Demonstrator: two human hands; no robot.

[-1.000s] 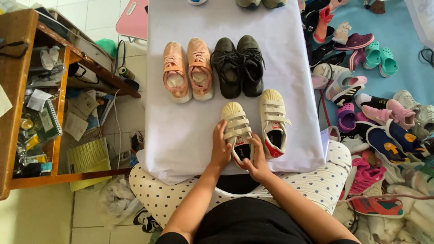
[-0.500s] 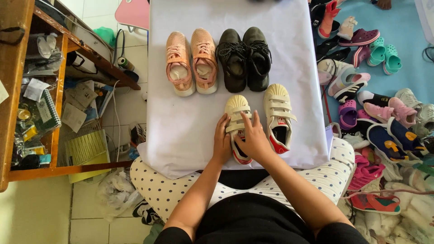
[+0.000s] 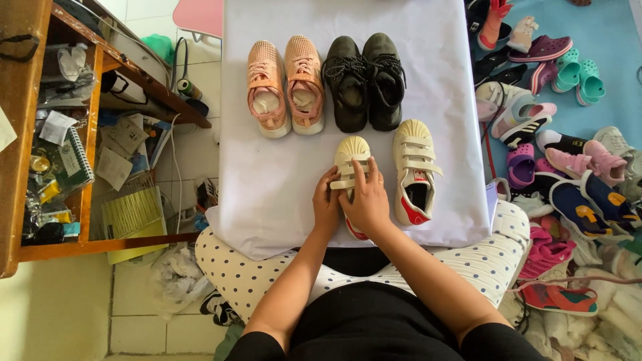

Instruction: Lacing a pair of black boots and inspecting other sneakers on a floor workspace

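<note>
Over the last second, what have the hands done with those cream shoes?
Both hands, left hand and right hand, have slid up the left cream shoe from its heel onto its straps. The other cream shoe, the pink pair and the black pair lie as before on the white cloth.

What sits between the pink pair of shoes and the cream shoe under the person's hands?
Nothing: the head view shows only bare white cloth between the pink pair and the cream shoe that the left hand and right hand cover.
</note>
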